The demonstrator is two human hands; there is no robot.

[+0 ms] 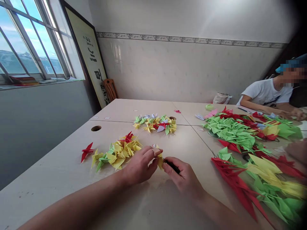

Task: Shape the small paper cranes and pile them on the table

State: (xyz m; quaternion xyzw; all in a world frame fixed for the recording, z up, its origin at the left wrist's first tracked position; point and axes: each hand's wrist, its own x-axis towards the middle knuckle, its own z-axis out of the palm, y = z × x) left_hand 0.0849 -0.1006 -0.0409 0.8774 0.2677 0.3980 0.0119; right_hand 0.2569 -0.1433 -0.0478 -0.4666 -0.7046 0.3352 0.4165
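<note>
My left hand [144, 164] is closed, its fingers pinching a small yellow folded-paper flower [160, 163] above the table. My right hand [185, 175] grips a slim black tool [172, 165] whose tip meets the yellow paper; its exact kind is hidden by the fingers. The right thumb also lies against the paper's lower edge. Just left of my left hand is a heap of yellow paper flowers [120, 153] with some green ones and a red one on top. A lone red paper flower [87, 151] lies at the heap's far left.
A mixed row of paper flowers [155, 123] lies farther back. Green paper pieces [230, 127] pile up on the right, with red pieces [235, 182] nearer me. A person in a white shirt [266, 91] sits at the far right. The table [120, 110] has round holes.
</note>
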